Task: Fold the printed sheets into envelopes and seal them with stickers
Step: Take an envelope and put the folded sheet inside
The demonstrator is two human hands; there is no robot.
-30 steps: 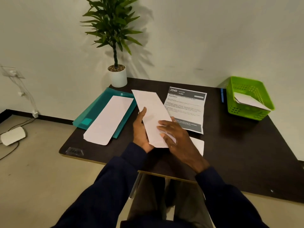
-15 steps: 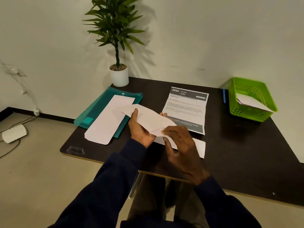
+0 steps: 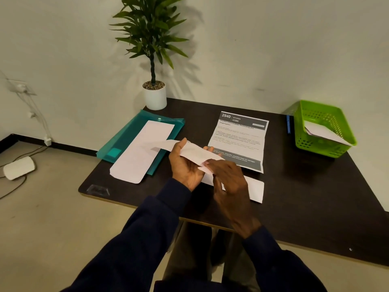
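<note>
We've got a dark table (image 3: 305,186) up against the wall, with a potted plant (image 3: 150,39) at its back left corner. A teal folder (image 3: 124,142) lies flat on the left and a green basket (image 3: 315,144) sits far right. Touching the basket's left side is something blue (image 3: 288,125), probably a pen. Down on the floor there's a white gadget (image 3: 19,167) near some cables.

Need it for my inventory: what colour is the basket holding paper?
Bright green basket, clearest in the head view.

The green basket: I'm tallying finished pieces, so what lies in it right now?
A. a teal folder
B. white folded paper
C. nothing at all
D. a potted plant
B: white folded paper leans inside the green basket, one corner poking over its right rim.
</note>
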